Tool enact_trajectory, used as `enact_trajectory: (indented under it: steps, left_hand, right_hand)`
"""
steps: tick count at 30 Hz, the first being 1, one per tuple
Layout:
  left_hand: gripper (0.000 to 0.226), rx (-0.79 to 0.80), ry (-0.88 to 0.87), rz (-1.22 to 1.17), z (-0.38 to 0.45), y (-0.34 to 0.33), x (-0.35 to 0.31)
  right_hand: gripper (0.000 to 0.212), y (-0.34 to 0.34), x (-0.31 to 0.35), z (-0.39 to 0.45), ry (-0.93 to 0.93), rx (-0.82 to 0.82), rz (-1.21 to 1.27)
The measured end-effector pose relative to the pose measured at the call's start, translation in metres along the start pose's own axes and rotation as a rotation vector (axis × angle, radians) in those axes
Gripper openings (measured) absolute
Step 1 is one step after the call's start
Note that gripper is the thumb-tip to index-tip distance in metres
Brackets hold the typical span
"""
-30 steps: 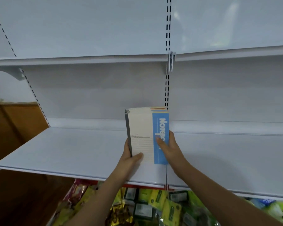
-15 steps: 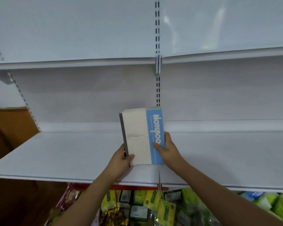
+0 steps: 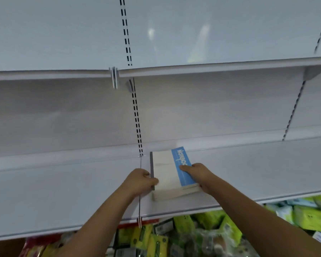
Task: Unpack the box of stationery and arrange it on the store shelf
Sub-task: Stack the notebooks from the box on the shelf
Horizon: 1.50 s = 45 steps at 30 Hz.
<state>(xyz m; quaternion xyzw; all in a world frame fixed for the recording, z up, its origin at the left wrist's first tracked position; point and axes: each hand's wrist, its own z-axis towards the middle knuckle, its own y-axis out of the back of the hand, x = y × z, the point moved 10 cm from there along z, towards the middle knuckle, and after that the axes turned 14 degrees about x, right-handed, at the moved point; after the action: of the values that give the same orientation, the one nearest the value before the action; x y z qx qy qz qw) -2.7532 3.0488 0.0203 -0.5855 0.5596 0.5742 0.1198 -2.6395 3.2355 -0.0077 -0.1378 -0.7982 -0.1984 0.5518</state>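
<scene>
A stack of notebooks, cream cover with a blue band and a grey spine, lies flat on the white shelf board, just right of the joint between two boards. My left hand grips the stack's left spine edge, thumb on the cover. My right hand holds the right edge, fingers laid over the blue band. The stationery box is not in view.
A second white shelf runs overhead. A slotted upright stands behind the stack, another at the right. Below the shelf lie green and yellow packets and more green packs.
The notebooks went from standing upright in both hands to lying flat on the shelf, a little further right. Both hands keep their hold.
</scene>
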Motion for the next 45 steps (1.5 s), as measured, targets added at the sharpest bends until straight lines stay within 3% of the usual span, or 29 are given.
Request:
enact_trajectory:
  steps: [3,7,9,18,27,30,32,35,40,45]
  left_hand:
    - [0.066,0.268,-0.186,0.045,-0.002,-0.033,-0.002]
    - [0.063,0.005,-0.262,0.179,-0.001,-0.022,0.009]
    - [0.063,-0.046,-0.287,0.204,-0.005,-0.021,0.005]
    - [0.063,-0.148,-0.347,0.229,-0.004,0.004,0.013]
    - [0.053,-0.144,-0.345,0.213,0.003,0.013,0.018]
    - [0.066,-0.118,-0.271,0.257,-0.008,0.018,0.023]
    - [0.089,-0.188,-0.149,0.387,-0.026,0.036,0.036]
    - [0.092,-0.355,-0.081,0.464,-0.069,0.076,0.056]
    - [0.085,-0.591,0.074,0.475,-0.179,0.134,0.105]
    - [0.068,-0.845,0.213,0.412,-0.315,0.155,0.154]
  right_hand:
    - [0.044,-0.002,0.003,0.006,-0.002,0.020,-0.075]
    - [0.067,0.001,0.015,0.008,-0.112,0.027,-0.449]
    - [0.073,0.002,0.021,0.007,-0.128,0.026,-0.472]
    - [0.033,-0.013,0.026,0.038,-0.056,0.004,-0.280]
    - [0.037,-0.029,0.032,0.059,-0.115,-0.020,-0.500]
    - [0.060,-0.024,0.041,0.054,-0.103,-0.089,-0.635]
    - [0.065,-0.023,0.063,0.040,0.002,-0.211,-0.742]
    - [0.064,-0.038,0.100,0.013,0.264,-0.328,-0.812]
    - [0.068,-0.107,0.126,-0.006,0.510,-0.197,-0.870]
    - [0.074,-0.219,0.133,-0.046,0.729,0.013,-0.879]
